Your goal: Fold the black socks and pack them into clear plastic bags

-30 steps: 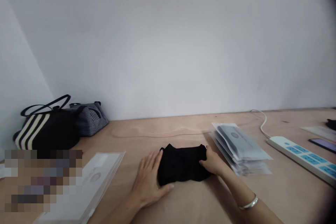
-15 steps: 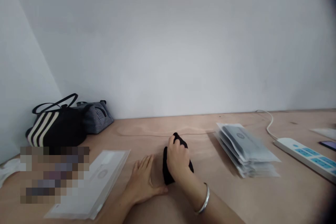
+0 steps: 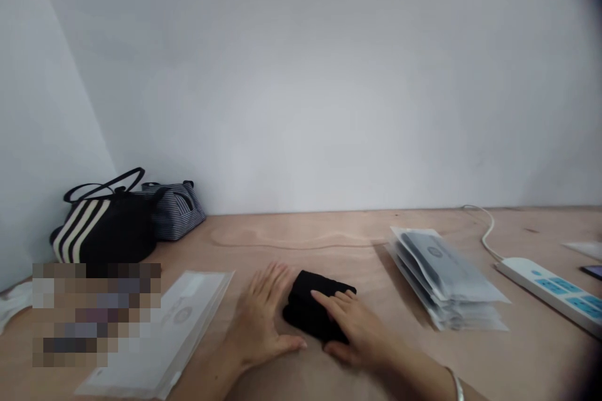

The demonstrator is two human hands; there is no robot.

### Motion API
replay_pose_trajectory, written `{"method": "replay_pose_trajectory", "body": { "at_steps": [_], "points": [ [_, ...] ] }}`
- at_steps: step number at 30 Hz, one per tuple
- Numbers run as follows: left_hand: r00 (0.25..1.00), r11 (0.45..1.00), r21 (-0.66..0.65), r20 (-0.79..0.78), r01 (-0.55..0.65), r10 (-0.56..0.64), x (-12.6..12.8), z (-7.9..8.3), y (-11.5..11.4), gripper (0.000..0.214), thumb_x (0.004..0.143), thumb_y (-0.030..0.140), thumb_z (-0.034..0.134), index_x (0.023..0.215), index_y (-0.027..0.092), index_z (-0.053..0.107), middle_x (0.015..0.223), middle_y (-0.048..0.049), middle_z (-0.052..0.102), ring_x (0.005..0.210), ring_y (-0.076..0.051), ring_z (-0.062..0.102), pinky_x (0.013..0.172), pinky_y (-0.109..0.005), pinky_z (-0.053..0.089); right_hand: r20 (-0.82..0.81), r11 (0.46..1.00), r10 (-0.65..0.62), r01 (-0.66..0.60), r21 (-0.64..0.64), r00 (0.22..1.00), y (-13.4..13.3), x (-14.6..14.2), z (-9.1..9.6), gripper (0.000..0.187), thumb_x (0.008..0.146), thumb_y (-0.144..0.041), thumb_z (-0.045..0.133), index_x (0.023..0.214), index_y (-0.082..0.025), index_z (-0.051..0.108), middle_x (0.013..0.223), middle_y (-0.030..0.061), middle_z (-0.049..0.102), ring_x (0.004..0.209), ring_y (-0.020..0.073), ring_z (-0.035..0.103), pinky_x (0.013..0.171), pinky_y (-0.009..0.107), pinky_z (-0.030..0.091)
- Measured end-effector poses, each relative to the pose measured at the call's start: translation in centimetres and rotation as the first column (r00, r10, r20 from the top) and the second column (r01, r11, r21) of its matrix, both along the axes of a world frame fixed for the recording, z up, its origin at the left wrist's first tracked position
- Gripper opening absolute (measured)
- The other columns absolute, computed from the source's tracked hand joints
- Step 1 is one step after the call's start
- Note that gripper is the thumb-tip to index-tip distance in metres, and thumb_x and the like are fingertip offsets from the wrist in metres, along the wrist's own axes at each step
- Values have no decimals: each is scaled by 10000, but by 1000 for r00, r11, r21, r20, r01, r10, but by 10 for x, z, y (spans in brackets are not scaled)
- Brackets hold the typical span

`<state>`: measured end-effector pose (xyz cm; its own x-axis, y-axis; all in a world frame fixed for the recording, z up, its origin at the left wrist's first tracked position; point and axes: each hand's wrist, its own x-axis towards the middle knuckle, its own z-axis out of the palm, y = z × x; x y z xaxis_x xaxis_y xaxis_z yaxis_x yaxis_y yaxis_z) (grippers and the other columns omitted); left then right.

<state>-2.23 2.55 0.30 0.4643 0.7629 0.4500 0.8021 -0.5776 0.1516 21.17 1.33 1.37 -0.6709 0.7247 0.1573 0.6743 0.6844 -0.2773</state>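
Observation:
A compact bundle of folded black cloth [image 3: 305,302] lies on the wooden table in front of me. My right hand [image 3: 360,331] grips its right end, the index finger along the top and the thumb at the near edge; a bracelet shows on that wrist. My left hand [image 3: 261,319] rests open just left of the bundle, fingers pointing away from me and thumb stretched toward its near side. Left of that hand lies a flat frosted zip bag [image 3: 157,332] with a round printed mark. What kind of garment the cloth is cannot be made out.
To the right sits a stack of filled frosted zip bags [image 3: 446,276]. Beyond it are a white power strip [image 3: 555,285] with its cable and part of a phone [image 3: 591,270]. A black bag [image 3: 113,225] and a striped pouch [image 3: 181,213] stand back left; a blurred patch covers the area before them.
The black cloth has turned and now lies flatter, its long side slanting. My right hand has gone from over its top to its right end. The left hand has barely moved.

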Motion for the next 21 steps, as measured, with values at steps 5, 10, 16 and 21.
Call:
{"method": "replay_pose_trajectory", "body": {
  "at_steps": [5,10,16,21],
  "points": [
    [946,944,-102,-49,314,-320,26,16,9,876,629,671,566,1333,213,316,1398,-79,302,1282,-292,225,1063,-459,125,-5,997,-25,25,67,1000,0,32,-7,767,692,-450,564,1344,-155,288,1285,144,397,1173,274,335,996,438,219],
    [949,869,-387,71,309,-306,24,2,4,618,779,499,523,1318,269,324,1375,-49,341,1251,-231,317,1032,-433,251,92,998,-11,5,66,996,-3,33,-15,573,826,-418,397,1321,-136,345,1372,136,323,1273,264,217,1046,422,129],
    [955,852,-432,151,295,-254,19,-5,-4,757,660,479,652,1316,270,338,1387,-53,327,1249,-264,314,1028,-444,254,191,996,4,-21,87,981,6,13,-8,417,668,-185,474,1068,-96,552,1057,137,587,1013,240,505,1000,368,233],
    [899,869,-386,415,310,-136,20,-3,-1,503,666,196,549,1159,246,461,1148,-40,554,1068,-215,498,933,-346,383,-101,994,-114,112,-17,988,10,14,2,290,697,-208,455,973,-177,539,895,48,609,829,188,551,783,304,393]
  ]
}}
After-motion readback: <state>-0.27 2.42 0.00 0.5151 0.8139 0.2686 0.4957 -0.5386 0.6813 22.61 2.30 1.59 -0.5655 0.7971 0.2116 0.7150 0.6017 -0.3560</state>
